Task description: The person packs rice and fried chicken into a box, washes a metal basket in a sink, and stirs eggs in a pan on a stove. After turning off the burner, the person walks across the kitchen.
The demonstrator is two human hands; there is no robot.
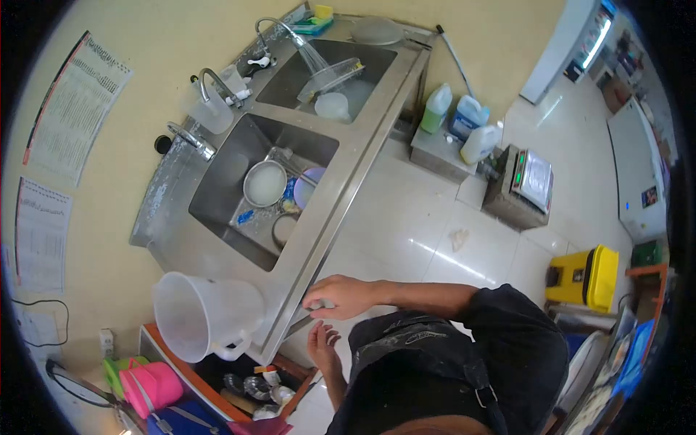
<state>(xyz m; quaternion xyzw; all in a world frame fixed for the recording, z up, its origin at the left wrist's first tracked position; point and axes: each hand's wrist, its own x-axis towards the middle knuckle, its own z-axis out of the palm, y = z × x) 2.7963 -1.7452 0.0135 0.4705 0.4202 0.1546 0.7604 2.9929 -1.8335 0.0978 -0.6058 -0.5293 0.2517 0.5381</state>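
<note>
My right hand [344, 297] is at the front edge of the steel sink counter [319, 250], its fingers curled around a small greyish-white thing [322, 304] that I cannot make out. Just below it is my left hand [325, 346], fingers loosely bent and apart, with nothing seen in it. A large translucent plastic pitcher [246, 308] stands at the near end of the counter, left of both hands. The nearer sink basin [217, 196] holds a pot of cloudy water [265, 183], a purple bowl [308, 190] and other dishes.
Water runs from a tap [272, 22] onto a clear container [330, 78] in the far basin. Jugs [437, 107] and a scale [533, 177] stand right of the counter. An open drawer [232, 391] is below the pitcher. A yellow bin [583, 279] stands at right.
</note>
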